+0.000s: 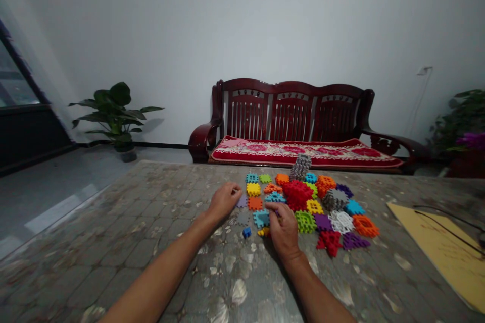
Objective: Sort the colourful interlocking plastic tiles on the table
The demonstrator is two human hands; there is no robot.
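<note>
My left hand rests at the left edge of the interlocking plastic building pieces, its fingers curled together. Its fingertips are beside a lavender square piece; whether they pinch anything is hidden. My right hand is over the front middle of the group, with bent fingers near a blue piece and a light-blue piece. A bit of purple shows by its fingertips, too small to name. Between the hands lie an orange square, a yellow square and a grey square. A small blue cube sits in front.
To the right are a red cluster, a grey stacked tower, a green block and a red star. A yellow sheet with a dark cable lies at the table's right. A wooden bench stands behind.
</note>
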